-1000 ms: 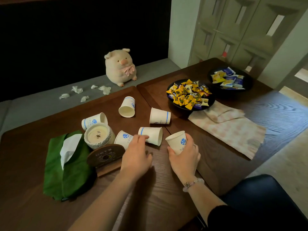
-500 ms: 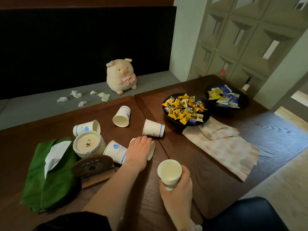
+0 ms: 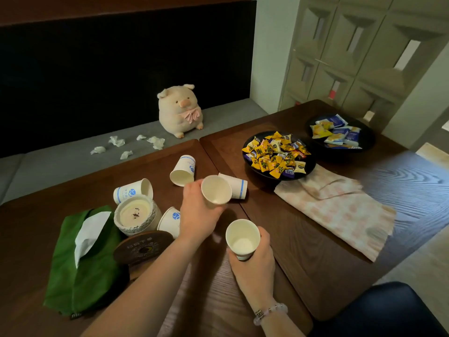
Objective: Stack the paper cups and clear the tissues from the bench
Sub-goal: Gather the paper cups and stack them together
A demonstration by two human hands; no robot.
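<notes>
My right hand [image 3: 255, 271] holds a white paper cup [image 3: 241, 238] upright above the near table edge. My left hand [image 3: 198, 212] grips a second paper cup [image 3: 215, 189], lifted with its mouth turned toward me, just up and left of the first. Several more cups lie on their sides on the dark wooden table [image 3: 303, 251]: one by the table seam [image 3: 237, 186], one farther back [image 3: 183, 170], one at the left [image 3: 132, 190], one beside my left wrist [image 3: 170, 220]. Several crumpled tissues [image 3: 156, 141] are scattered on the grey bench [image 3: 60, 164].
A plush pig [image 3: 179, 109] sits on the bench. On the table are a green tissue pouch [image 3: 82, 259], a round cream pot [image 3: 136, 214], a wooden disc [image 3: 141, 246], two black candy plates [image 3: 277, 154], [image 3: 340, 132] and a checked cloth [image 3: 340, 205].
My left hand has closed on the cup that lay on its side and lifted it. My right hand has raised its cup and turned it mouth up.
</notes>
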